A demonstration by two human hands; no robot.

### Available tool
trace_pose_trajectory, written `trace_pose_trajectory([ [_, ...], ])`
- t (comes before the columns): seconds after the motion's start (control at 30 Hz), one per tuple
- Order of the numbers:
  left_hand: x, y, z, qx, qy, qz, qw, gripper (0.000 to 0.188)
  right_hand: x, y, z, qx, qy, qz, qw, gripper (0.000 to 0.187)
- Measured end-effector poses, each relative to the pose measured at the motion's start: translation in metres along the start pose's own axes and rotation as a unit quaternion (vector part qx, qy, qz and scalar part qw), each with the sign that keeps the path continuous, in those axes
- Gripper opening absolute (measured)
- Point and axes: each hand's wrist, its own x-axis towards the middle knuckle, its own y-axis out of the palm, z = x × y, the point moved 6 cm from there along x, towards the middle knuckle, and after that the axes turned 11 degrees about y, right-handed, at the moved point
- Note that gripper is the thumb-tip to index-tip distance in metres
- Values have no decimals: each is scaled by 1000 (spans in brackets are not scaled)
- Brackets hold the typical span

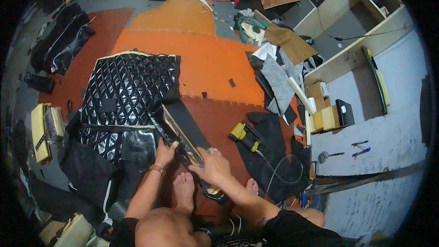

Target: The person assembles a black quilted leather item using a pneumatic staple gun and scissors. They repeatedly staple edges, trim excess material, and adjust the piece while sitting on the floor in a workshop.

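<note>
My left hand [165, 152] grips the edge of a long narrow strip [179, 126] of black material over tan foam or board, which runs diagonally across the floor between my feet. My right hand [212, 164] presses flat on the same strip nearer to me, fingers spread on its black cover. A glossy black quilted sheet [128, 93] lies just left of the strip, touching it. My bare left foot [184, 187] rests under the strip's near end.
A yellow and black power tool [245, 136] with a cord lies to the right on black fabric. Orange and brown leather sheets [201, 59] cover the floor. Wooden shelving [347, 50] stands at right. Another person sits at the far top. Foam pieces [43, 130] lie at left.
</note>
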Motion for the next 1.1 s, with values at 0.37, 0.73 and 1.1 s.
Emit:
trace_pose_trajectory([
  [0.37, -32, 10, -20, -86, 32, 40, 995, 61, -56, 61, -35, -41, -112, 104, 987, 18],
  [0.73, -37, 7, -54, 95, -73, 77, 990, 38, -30, 79, -71, 313, 19, 198, 928, 41],
  [1.1, -14, 98, -137, 340, -129, 352, 862, 84, 65, 127, -102, 106, 131, 190, 967, 28],
])
